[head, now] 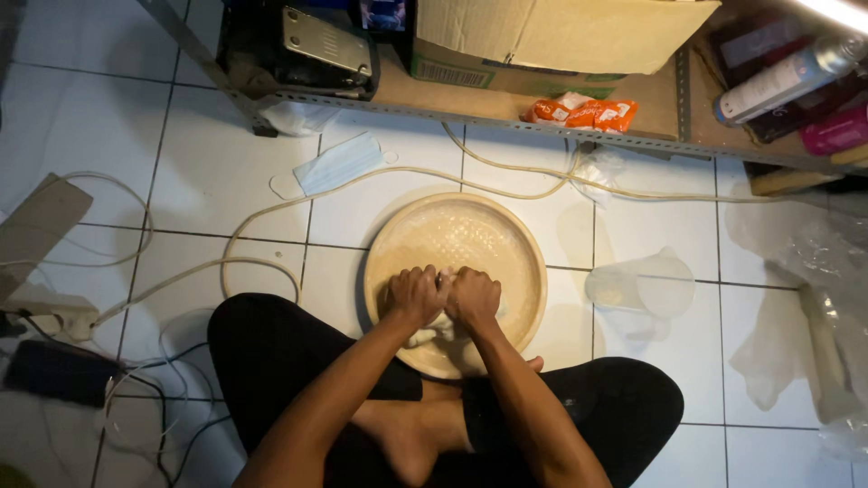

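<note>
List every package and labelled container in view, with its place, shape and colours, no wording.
Cardboard box: on the shelf, top centre, brown, flap hanging open.
Snack packet: at the shelf edge below the box, crumpled, orange and white.
Spray can: lying on the shelf, top right, a white cylinder.
Pink package: far right shelf, partly hidden.

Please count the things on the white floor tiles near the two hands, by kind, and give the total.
Round woven tray: 1
Clear plastic jug: 1
Face mask: 1
Pale dough lump under left hand and right hand: 1
Total: 4
</note>
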